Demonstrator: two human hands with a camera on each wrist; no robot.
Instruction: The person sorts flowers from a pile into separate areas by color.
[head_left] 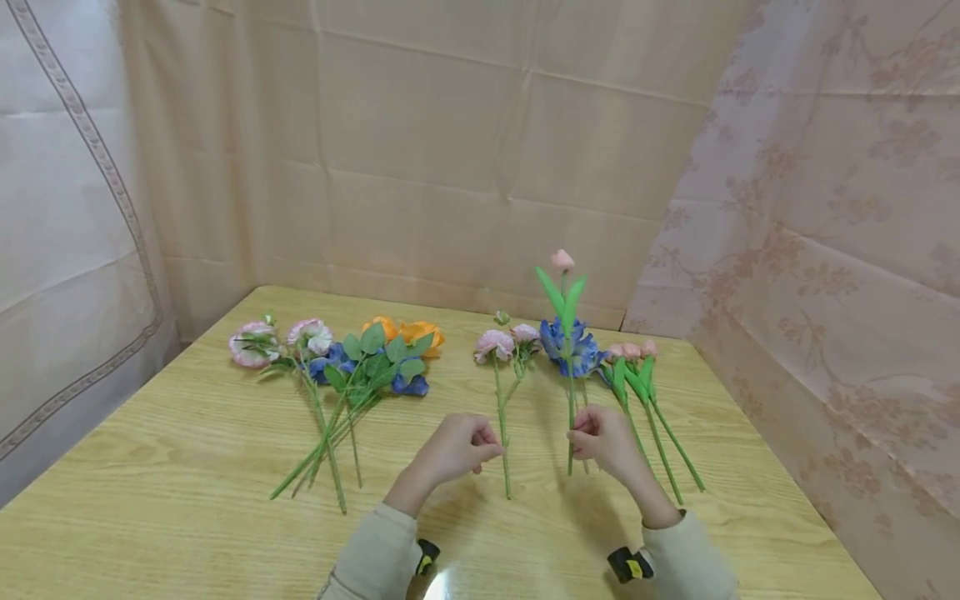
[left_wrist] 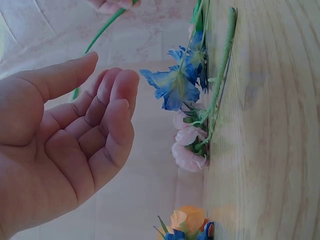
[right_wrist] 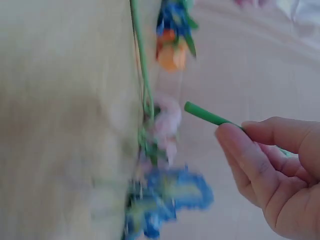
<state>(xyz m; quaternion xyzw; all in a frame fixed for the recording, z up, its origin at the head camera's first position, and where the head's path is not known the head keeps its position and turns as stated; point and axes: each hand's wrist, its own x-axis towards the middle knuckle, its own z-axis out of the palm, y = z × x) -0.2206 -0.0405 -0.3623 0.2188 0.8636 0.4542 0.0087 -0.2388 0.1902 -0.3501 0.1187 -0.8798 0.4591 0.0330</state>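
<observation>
My right hand pinches the lower stem of a pink tulip between thumb and fingers. The tulip stands upright above the table, and its green stem end sticks out past the fingertips in the right wrist view. My left hand hovers beside the stem of a pale pink flower; in the left wrist view that hand is loosely curled with nothing in it. A blue flower lies behind the held tulip. Several pink tulips lie to the right of my right hand.
Left on the wooden table is a crossed pile with pink-and-white flowers, orange flowers, blue flowers and green leaves. A beige curtain hangs behind, with a patterned cloth at the right.
</observation>
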